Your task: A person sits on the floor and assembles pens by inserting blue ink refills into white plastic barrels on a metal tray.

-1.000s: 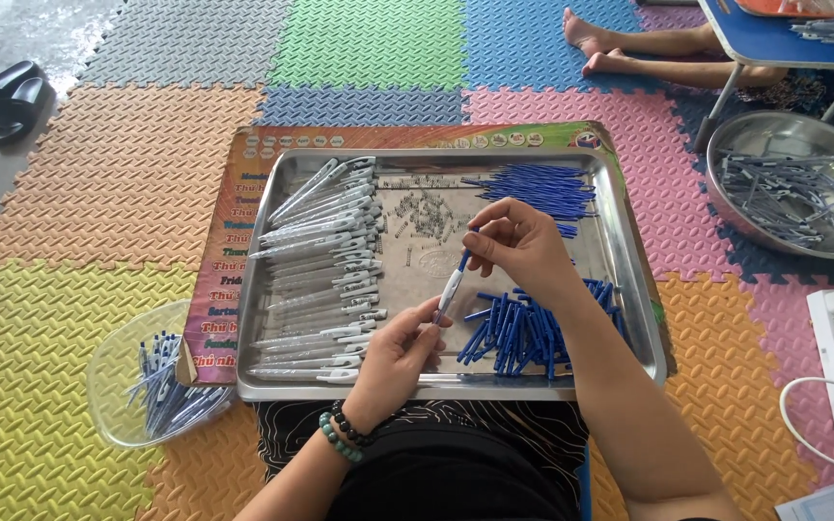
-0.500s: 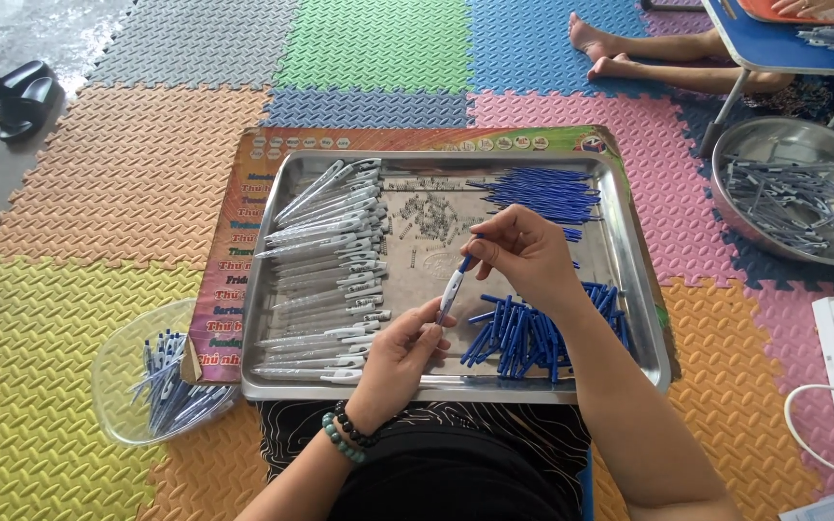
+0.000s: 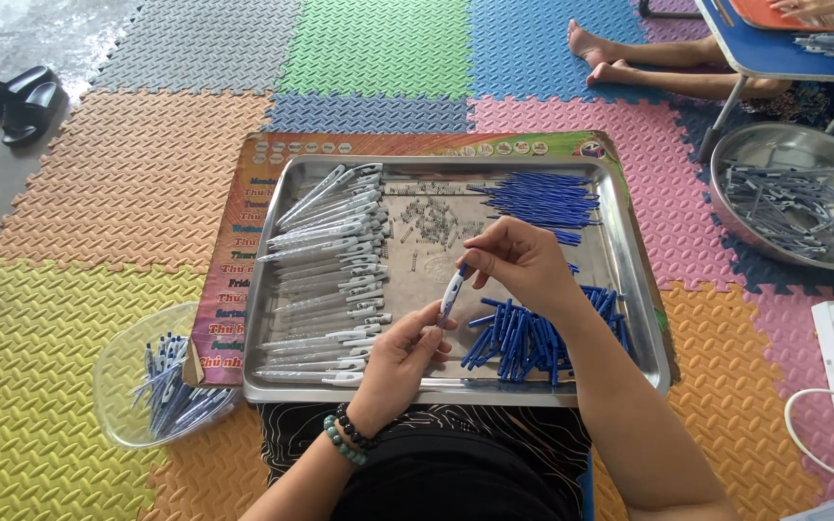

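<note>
Gripping one pen (image 3: pixel 451 294) over the steel tray (image 3: pixel 644 318): left hand (image 3: pixel 400 359) pinches its lower end, right hand (image 3: pixel 523 262) its top. Tray holds clear barrels (image 3: pixel 330 265), springs (image 3: pixel 431 224), blue refills (image 3: pixel 542 198).

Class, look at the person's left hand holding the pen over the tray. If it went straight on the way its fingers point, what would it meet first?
Probably the right hand, which already pinches the upper end of the same pen that the left hand holds. Beyond lie blue refills; depth is unclear.

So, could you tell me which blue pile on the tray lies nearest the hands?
The jumbled blue heap at the tray's near right, under the right hand; the neat one lies farther back.
</note>
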